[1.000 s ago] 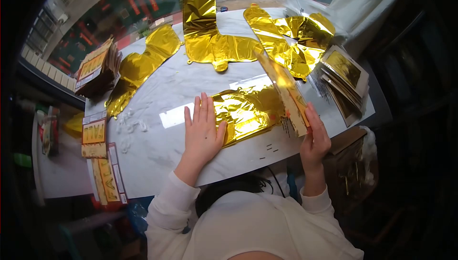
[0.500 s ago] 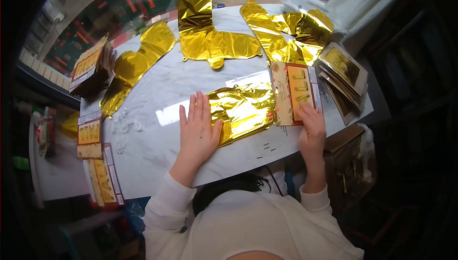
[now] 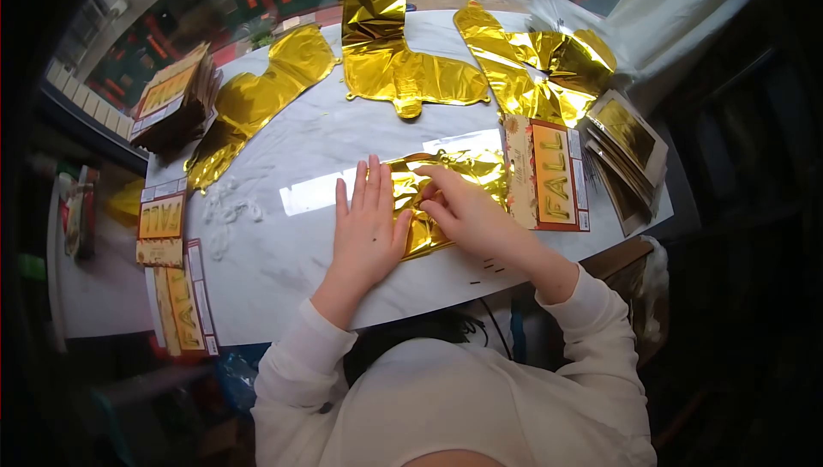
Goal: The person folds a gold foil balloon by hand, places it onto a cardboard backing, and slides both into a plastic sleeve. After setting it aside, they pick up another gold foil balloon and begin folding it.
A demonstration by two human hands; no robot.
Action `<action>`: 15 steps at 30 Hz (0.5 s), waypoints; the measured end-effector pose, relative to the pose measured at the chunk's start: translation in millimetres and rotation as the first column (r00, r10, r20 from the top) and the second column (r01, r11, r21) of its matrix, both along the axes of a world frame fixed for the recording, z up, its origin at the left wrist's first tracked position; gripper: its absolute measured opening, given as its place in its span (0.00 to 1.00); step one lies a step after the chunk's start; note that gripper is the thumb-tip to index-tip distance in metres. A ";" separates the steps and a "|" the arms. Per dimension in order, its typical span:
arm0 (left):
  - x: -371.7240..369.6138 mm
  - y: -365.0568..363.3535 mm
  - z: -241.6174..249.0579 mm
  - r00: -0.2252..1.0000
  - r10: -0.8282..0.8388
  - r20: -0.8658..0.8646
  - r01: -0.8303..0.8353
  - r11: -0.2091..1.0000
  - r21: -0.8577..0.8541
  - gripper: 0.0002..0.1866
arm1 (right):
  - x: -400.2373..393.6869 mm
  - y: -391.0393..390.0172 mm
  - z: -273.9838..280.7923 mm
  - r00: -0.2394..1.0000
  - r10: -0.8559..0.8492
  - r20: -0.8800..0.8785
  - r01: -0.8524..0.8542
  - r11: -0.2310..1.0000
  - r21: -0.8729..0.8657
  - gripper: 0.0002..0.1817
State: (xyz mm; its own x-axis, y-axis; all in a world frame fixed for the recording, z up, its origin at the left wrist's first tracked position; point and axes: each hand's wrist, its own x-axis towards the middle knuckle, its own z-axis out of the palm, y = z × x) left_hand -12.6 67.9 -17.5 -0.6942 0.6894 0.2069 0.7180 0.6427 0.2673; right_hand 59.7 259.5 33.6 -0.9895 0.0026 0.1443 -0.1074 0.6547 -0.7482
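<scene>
A folded gold foil balloon (image 3: 489,177) lies on the marble-patterned table before me. My left hand (image 3: 364,231) rests flat along its left edge, fingers stretched out and thumb on the foil. Over the foil's middle is my right hand (image 3: 463,214), its fingers bent and thumb drawn in toward them, pinching at the surface; the exact bit of foil between the fingertips is hidden. Just right of the balloon lies a printed FALL card (image 3: 561,177) with an orange panel.
Unfolded gold foil letters (image 3: 403,72) lie along the far side. Card stacks stand at left (image 3: 176,94) and right (image 3: 630,145). More FALL cards (image 3: 161,218) overlap the left edge. White string (image 3: 227,210) and small dark strips (image 3: 489,268) lie on the table.
My right hand has left the FALL card and moved left onto the folded foil. My left hand stays flat at the foil's left edge. The view has shifted slightly.
</scene>
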 end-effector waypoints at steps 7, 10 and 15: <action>-1.1 -0.4 -0.3 1.000 -0.007 -0.004 0.007 1.000 0.022 0.38 | -12.9 6.1 -2.1 0.949 0.092 0.301 0.011 0.946 -0.325 0.25; 0.1 -1.1 3.4 1.000 -0.005 0.005 0.005 1.000 -0.003 0.37 | -13.8 2.4 -3.4 0.949 0.075 0.308 0.047 0.927 -0.372 0.22; -0.6 -1.0 2.1 1.000 0.001 0.016 -0.001 1.000 0.005 0.37 | -15.4 6.1 -20.9 0.967 0.099 0.233 0.015 0.896 -0.444 0.16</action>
